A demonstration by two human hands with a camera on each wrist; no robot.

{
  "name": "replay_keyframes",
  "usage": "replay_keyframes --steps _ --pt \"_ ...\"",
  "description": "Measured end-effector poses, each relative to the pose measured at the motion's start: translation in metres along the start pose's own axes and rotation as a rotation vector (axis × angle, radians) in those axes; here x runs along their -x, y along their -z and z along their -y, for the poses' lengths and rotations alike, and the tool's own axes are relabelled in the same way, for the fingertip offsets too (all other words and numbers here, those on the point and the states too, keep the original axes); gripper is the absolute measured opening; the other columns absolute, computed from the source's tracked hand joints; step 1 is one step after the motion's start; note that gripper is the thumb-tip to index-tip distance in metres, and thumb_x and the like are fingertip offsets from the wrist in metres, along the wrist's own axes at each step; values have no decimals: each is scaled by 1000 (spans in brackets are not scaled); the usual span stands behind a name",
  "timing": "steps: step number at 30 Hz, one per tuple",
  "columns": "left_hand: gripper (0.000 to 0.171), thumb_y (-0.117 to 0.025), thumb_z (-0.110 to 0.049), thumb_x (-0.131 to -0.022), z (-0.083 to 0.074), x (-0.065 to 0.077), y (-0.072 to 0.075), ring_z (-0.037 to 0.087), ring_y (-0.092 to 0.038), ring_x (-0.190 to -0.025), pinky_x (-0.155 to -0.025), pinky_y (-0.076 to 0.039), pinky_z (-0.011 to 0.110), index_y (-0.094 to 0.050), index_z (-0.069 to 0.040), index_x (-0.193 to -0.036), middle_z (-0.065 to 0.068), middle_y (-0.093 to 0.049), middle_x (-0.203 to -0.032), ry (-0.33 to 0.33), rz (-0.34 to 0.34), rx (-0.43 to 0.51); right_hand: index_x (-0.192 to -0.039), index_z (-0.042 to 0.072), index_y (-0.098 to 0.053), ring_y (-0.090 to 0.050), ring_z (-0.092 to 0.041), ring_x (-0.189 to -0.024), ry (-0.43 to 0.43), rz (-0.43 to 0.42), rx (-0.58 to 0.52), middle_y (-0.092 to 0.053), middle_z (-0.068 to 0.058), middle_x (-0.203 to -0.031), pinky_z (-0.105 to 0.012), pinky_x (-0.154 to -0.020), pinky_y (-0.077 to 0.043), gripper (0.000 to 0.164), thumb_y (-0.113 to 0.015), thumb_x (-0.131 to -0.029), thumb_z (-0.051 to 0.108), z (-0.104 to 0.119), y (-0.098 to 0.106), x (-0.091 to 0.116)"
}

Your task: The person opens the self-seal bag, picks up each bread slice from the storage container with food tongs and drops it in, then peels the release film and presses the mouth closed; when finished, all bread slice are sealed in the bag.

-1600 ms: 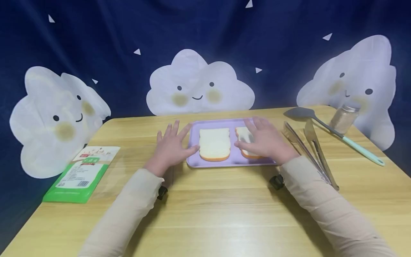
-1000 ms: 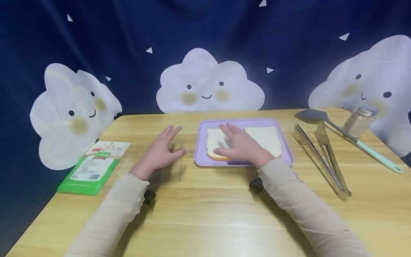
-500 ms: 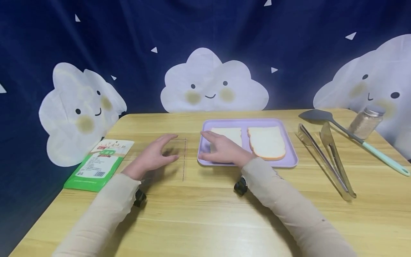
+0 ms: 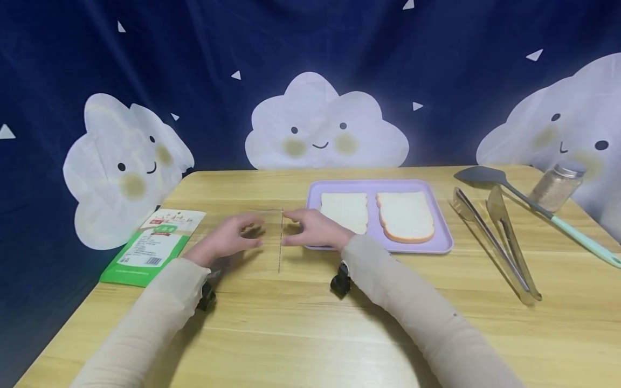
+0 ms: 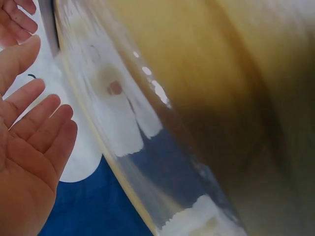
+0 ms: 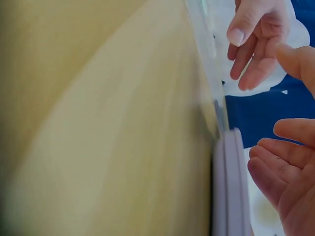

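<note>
A clear, see-through board [image 4: 269, 258] lies on the wooden table, its right edge showing as a thin dark line. Over it is my left hand [image 4: 225, 235], fingers loosely bent and nothing in the grasp. My right hand [image 4: 317, 229] faces it from the other side of that edge, fingertips right by the line and thumb apart from the fingers. In the left wrist view the board [image 5: 167, 172] mirrors the curtain below the open palm [image 5: 29, 157]. Behind the right hand, the purple tray [image 4: 441, 245] bears two bread slices [image 4: 407, 215], the left one [image 4: 344, 210] partly covered.
A green and white food packet [image 4: 150, 248] lies at the left. On the right are metal tongs [image 4: 504, 242], a grey spatula [image 4: 526, 202] with a mint handle, and a lidded glass jar [image 4: 558, 186]. A dark blue curtain [image 4: 208, 43] hangs behind the table.
My right hand has moved left from over the tray to the board's edge, uncovering the right slice. The left hand has moved left and lower over the board. The view has shifted left.
</note>
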State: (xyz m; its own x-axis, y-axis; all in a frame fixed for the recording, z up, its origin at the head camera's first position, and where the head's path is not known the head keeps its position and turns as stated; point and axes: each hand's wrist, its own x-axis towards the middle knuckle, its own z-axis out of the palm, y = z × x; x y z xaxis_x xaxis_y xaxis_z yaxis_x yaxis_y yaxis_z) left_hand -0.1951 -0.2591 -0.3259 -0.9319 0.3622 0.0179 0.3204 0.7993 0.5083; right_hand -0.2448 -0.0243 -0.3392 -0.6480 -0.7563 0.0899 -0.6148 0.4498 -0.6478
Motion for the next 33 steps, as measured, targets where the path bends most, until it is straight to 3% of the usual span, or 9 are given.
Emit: replay_keyframes --steps 5,9,17,25,33 --pt "46 -70 -13 -81 5 0 0 39 -49 -117 -100 -38 50 -56 1 -122 21 -55 -125 56 23 59 -137 3 -43 -42 -23 -128 -12 6 -76 -44 -11 -141 -33 -106 -35 70 -70 -81 35 -1 -12 -11" --pt "44 -71 -12 -80 10 -2 -1 36 -52 -115 -98 -41 48 -58 1 -120 20 -58 -122 57 25 62 -132 6 -49 -43 -21 -128 -28 -4 -50 -50 -8 -136 -32 -106 -35 63 -71 -80 33 0 -18 -18" --pt "44 -69 -19 -83 14 -10 -2 31 -53 -115 -97 -42 47 -58 -2 -122 16 -60 -122 98 60 45 -123 6 -58 -57 -18 -110 -102 -16 -13 -63 -4 -118 -30 -97 -43 50 -73 -80 28 2 -23 -27" --pt "51 -72 -21 -81 13 -15 -6 33 -48 -122 -101 -38 47 -56 0 -125 18 -54 -130 60 108 3 -115 5 -63 -58 -21 -107 -57 6 128 -64 -8 -116 -32 -95 -44 40 -72 -81 24 3 -26 -32" --pt "55 -70 -23 -83 15 -16 -6 36 -34 -132 -107 -29 50 -51 -2 -130 19 -40 -141 103 184 -4 -121 5 -59 -51 -26 -121 -77 70 249 -56 -10 -129 -35 -104 -37 46 -69 -83 29 7 -28 -36"
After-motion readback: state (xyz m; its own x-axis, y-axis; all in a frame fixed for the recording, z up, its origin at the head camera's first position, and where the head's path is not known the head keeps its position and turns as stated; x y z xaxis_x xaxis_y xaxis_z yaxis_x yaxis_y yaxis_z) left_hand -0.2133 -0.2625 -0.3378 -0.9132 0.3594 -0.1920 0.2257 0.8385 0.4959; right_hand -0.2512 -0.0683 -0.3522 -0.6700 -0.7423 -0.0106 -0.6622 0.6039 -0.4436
